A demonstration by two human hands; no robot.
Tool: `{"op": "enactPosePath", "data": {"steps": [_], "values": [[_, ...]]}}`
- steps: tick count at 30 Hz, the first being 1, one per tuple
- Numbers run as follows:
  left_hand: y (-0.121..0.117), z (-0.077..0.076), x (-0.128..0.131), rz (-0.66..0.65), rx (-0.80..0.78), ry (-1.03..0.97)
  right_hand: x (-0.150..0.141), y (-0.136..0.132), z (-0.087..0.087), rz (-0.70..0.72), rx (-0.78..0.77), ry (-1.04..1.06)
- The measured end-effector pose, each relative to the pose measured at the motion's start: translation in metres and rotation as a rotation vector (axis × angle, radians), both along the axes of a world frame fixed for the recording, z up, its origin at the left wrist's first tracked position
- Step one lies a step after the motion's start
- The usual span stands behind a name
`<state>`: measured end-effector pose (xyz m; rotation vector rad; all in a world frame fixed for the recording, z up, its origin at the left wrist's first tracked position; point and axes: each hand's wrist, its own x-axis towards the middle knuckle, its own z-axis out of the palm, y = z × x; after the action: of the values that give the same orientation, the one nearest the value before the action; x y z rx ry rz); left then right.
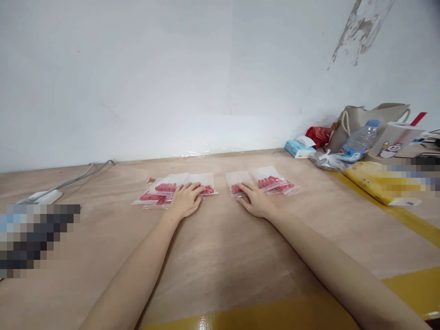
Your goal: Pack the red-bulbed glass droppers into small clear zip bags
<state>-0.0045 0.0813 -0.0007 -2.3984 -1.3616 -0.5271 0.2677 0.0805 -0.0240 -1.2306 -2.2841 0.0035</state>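
Several small clear zip bags holding red pieces lie on the wooden table (pixel 220 256) in two groups. My left hand (pixel 185 200) lies flat, fingers stretched out, with its fingertips on a bag (pixel 203 181) at the right of the left group (pixel 161 191). My right hand (pixel 255 201) also lies flat with fingers out, its fingertips touching a single bag (pixel 236 179). More bags (pixel 275 182) are stacked just to the right of that hand.
A white power strip (pixel 43 197) with a grey cable lies at the far left. At the back right are a tissue pack (pixel 299 148), a red bag (pixel 319 135), a water bottle (pixel 359 142), a beige tote (pixel 371 120) and a yellow package (pixel 374 182). Yellow tape (pixel 412 224) edges the table.
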Motion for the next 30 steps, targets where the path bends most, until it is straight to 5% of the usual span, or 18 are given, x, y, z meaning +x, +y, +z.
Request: {"op": "enactPosePath", "data": {"steps": [5,11,15,24,30], "values": [[-0.010,0.006,-0.002,0.003,0.024,-0.023,-0.001,0.000,-0.003,0.143,-0.023,0.071],[-0.008,-0.003,0.054,-0.206,0.008,-0.023,0.009,-0.003,0.000,-0.042,0.133,0.040],[0.008,-0.012,0.075,-0.285,0.006,-0.009,0.016,0.001,-0.005,-0.060,0.099,0.113],[0.008,-0.016,0.067,-0.261,0.061,-0.062,0.015,0.006,-0.008,0.080,0.080,0.265],[0.009,-0.022,0.063,-0.260,0.103,-0.128,0.017,0.007,-0.011,0.013,0.110,0.225]]}}
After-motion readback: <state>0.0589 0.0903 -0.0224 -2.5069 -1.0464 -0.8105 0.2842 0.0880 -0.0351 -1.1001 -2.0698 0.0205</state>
